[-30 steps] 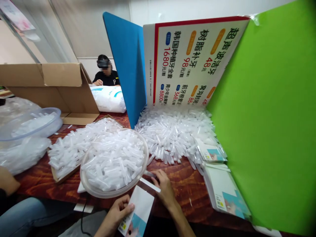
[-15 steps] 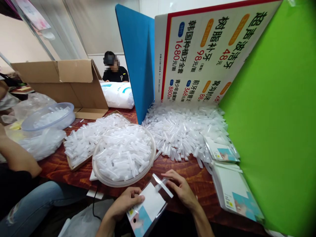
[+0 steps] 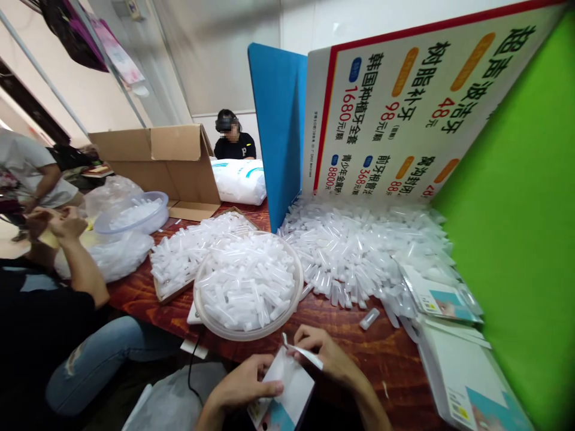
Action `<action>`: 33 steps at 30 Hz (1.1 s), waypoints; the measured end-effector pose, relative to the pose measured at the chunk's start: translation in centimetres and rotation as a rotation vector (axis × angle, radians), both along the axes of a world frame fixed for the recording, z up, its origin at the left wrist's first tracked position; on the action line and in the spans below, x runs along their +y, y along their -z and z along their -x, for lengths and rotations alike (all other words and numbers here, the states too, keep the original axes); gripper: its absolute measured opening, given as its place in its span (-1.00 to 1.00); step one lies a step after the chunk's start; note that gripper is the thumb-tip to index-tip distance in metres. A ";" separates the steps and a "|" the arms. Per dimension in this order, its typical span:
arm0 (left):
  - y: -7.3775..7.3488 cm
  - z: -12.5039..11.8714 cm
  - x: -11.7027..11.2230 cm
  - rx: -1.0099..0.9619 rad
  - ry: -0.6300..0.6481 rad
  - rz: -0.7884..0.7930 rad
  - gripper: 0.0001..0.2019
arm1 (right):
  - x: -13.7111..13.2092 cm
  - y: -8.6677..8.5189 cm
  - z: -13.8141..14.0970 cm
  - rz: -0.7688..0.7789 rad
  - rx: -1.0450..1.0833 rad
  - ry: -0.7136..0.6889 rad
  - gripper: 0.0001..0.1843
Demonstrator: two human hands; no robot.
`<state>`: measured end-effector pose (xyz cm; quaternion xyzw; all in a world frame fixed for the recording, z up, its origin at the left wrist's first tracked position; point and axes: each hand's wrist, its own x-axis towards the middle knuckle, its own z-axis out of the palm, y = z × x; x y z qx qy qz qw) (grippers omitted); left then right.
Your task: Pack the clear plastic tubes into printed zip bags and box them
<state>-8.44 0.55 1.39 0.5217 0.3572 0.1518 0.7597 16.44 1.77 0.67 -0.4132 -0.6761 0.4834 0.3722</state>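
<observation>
One green upright partition board [image 3: 516, 209], well right of the round clear plastic bowl [image 3: 224, 331] of white tubes; a loose drift of translucent white plastic tubes [image 3: 359, 251] just right of that bowl, one stray tube [image 3: 369, 318] on bare red-brown wooden table [image 3: 395, 359] at its near fringe. One flat clear packet with white-and-blue card [image 3: 287, 395], just nearside of the bowl, long axis pointing toward it: left hand [image 3: 245, 386] clamps its left edge, right hand [image 3: 330, 356], nearer the stray tube, pinches its thin white flap strip [image 3: 308, 354].

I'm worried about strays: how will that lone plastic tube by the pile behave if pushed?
The lone tube looks cylindrical and lies flat on the table, so it probably rolls. Small, translucent plastic: likely very light and easily flicked away.
</observation>
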 end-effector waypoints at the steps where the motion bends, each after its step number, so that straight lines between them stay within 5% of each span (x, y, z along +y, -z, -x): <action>1: 0.0 0.0 0.0 -0.003 -0.034 -0.016 -0.45 | 1.1 -0.3 -0.3 -0.068 -0.093 0.062 -0.73; 4: -0.2 0.0 -0.2 -0.013 -0.143 -0.050 -0.39 | 4.7 -0.5 -1.1 -0.245 -0.332 0.277 -0.68; 10: 0.2 0.0 -0.9 -0.046 -0.292 -0.058 -0.32 | 7.4 0.1 -1.6 -0.298 -0.377 0.285 -0.72; 14: 0.9 0.2 -1.3 -0.051 -0.295 -0.025 -0.34 | 4.6 -0.3 -2.0 -0.265 -0.258 0.391 -0.82; 18: 1.3 -0.2 -1.3 -0.051 -0.247 0.003 -0.37 | 0.0 0.2 -1.2 0.083 0.259 0.541 -0.61; 21: 1.6 -0.9 -0.9 -0.032 -0.191 0.006 -0.36 | -2.7 1.3 0.3 0.309 0.475 0.474 -0.58; 23: 1.7 -1.2 -0.6 -0.018 -0.164 0.000 -0.37 | -3.7 1.5 0.9 0.322 0.480 0.389 -0.62; 28: 1.8 -0.9 -0.7 -0.016 -0.133 -0.029 -0.38 | -3.2 -2.7 -0.8 0.178 0.195 0.001 -0.71; 33: 1.7 -0.2 -2.0 -0.170 -0.258 -0.021 -0.20 | 3.6 -8.4 0.3 -0.161 -0.069 0.238 -0.83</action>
